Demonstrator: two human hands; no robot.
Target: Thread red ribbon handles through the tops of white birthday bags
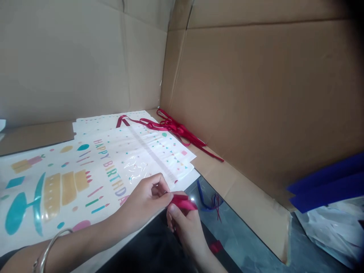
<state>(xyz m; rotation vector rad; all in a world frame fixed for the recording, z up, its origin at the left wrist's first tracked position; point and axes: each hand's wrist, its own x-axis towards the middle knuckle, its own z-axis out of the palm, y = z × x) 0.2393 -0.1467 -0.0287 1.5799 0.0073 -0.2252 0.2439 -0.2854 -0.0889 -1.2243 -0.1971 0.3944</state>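
Note:
A short piece of red ribbon [183, 203] is pinched between my two hands near the bottom middle. My left hand [155, 195], with a bangle on the wrist, grips its left end between thumb and fingers. My right hand [184, 223] holds it from below, thumb against the ribbon. Beneath and left of my hands lies a white printed plastic sheet [113, 151] with "HAPPY BIRTHDAY" lettering and a cake picture. A tangle of long red ribbon [176, 129] rests at the sheet's far right edge, against the cardboard.
Tall cardboard walls [256, 94] stand behind and to the right. Blue strips [327, 185] and crumpled clear plastic [335, 227] are at the far right. Blue ribbon [203, 199] and thin red scraps [218, 208] lie on the dark floor beyond my right hand.

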